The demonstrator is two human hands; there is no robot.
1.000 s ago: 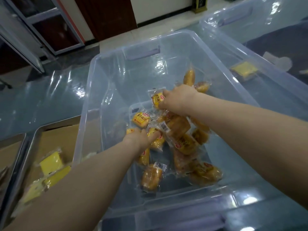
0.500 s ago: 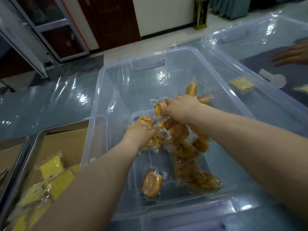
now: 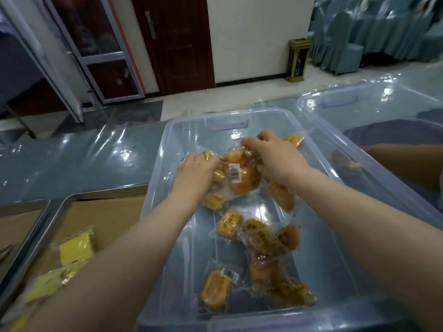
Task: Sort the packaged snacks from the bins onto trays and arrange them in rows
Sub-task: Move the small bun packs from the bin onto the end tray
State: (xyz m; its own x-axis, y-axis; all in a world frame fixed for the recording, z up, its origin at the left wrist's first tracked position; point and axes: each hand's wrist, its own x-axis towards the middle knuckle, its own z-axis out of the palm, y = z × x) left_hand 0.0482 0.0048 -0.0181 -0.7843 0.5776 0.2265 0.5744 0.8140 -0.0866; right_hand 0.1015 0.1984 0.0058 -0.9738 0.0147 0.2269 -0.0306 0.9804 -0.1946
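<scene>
A clear plastic bin (image 3: 187, 125) in front of me holds several wrapped golden bread snacks (image 3: 230, 224). Both my hands are inside it, at the far end of the pile. My left hand (image 3: 195, 172) grips a bunch of snack packs (image 3: 214, 200), its fingers curled over their wrappers. My right hand (image 3: 275, 156) grips more packs, among them a bun with a barcode label (image 3: 243, 178). More packs lie loose near the bin's front (image 3: 215, 289). A metal tray (image 3: 57, 207) at left carries yellow wrapped snacks (image 3: 75, 248) on brown cardboard.
A second clear bin (image 3: 374, 97) stands to the right, and another person's forearm (image 3: 405, 159) reaches across it. A second tray (image 3: 21, 203) sits at the far left. Shiny plastic sheeting (image 3: 79, 159) covers the table. Beyond are a dark door and covered chairs.
Both hands have gathered packs and drawn them together toward the bin's far end. My head has tilted up, showing more of the room.
</scene>
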